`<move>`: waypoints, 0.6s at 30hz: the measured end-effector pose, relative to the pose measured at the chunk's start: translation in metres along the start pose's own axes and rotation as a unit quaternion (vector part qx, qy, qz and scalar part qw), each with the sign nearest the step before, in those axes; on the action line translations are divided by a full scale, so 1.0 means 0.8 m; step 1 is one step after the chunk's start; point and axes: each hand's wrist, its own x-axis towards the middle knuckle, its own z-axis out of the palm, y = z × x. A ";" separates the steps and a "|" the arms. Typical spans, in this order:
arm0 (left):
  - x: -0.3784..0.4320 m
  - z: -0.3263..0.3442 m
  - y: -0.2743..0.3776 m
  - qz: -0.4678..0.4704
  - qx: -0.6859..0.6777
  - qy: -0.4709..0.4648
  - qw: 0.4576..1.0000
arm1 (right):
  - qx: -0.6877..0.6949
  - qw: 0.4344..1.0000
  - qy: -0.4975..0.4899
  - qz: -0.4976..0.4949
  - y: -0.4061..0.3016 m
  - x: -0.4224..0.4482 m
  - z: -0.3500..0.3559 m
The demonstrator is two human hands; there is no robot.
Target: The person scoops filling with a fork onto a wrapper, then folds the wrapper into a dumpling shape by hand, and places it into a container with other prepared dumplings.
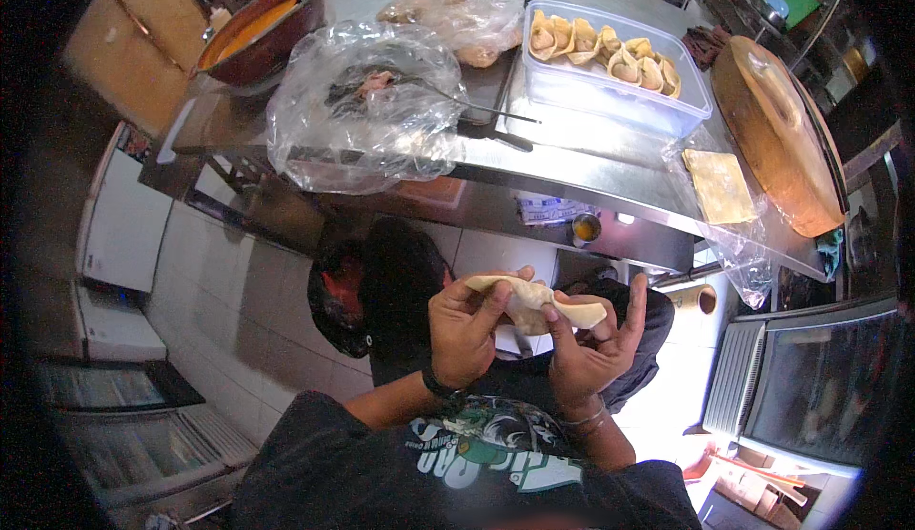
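Between both hands, above my lap, is a folded dumpling wrapper (527, 301) with a bulge at its middle. My left hand (465, 330) pinches its left end between thumb and fingers. On its right part, the thumb and fingers of my right hand (590, 358) press the dough, with one finger stretched out. Beyond the hands, a clear plastic tub (607, 101) on the steel table holds several shaped dumplings (607, 47). A stack of square wrappers (718, 185) lies on plastic film at the table's right front. To the left, an opened plastic bag (372, 122) contains pinkish filling (375, 83) and a thin metal utensil (493, 109).
A steel table (572, 162) spans the space before me. On it stand a pot of orange liquid (257, 29), another plastic bag (465, 8) and a round wooden chopping block (775, 129) at the right. A small cup (586, 228) sits on the lower shelf.
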 end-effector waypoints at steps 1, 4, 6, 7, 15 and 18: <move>0.002 -0.001 0.006 -0.007 0.028 -0.006 1.000 | -0.013 0.999 -0.022 -0.031 0.004 0.001 -0.003; 0.006 -0.001 0.028 -0.018 0.120 -0.029 0.992 | -0.062 0.989 -0.092 -0.102 0.010 0.007 -0.018; 0.009 0.000 0.044 -0.015 0.190 -0.055 0.980 | -0.112 0.976 -0.140 -0.119 0.002 0.012 -0.024; 0.011 -0.003 0.046 -0.040 0.200 -0.067 0.977 | -0.108 0.976 -0.158 -0.101 -0.002 0.015 -0.023; 0.025 -0.021 0.052 -0.171 0.189 -0.145 0.956 | -0.042 0.976 -0.202 0.065 -0.012 0.021 -0.028; 0.026 -0.026 0.049 -0.201 0.159 -0.163 0.953 | -0.079 0.973 -0.215 0.026 -0.011 0.025 -0.030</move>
